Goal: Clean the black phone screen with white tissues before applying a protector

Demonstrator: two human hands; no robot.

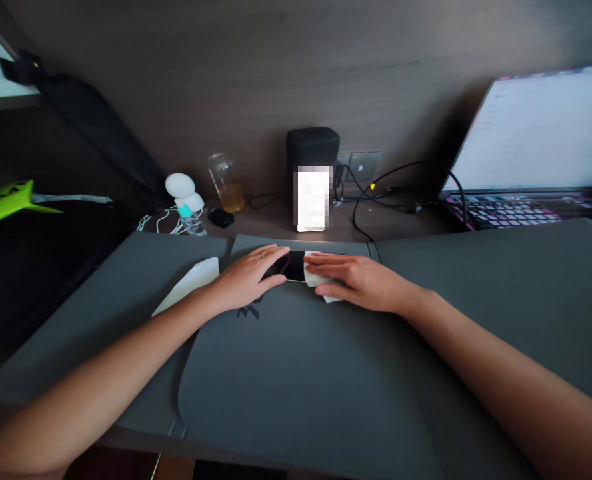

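A flat, glossy black rectangle, apparently a phone (295,267), lies face up near the far edge of the dark grey mat (296,387). My left hand (249,277) grips its left end, thumb on the near side and fingers on the far side. Over its right end, my right hand (363,280) presses a folded white tissue (316,275) down with its fingers. Both hands partly hide the phone. Beside my left wrist lies a piece of white paper (191,285).
Behind the mat stand a black speaker (312,143) with a bright, blurred-out screen in front, a glass bottle (229,187) of amber liquid, a small clear bottle (192,220), a white rounded device (181,185) and black cables (359,207). An open laptop (536,140) is at right.
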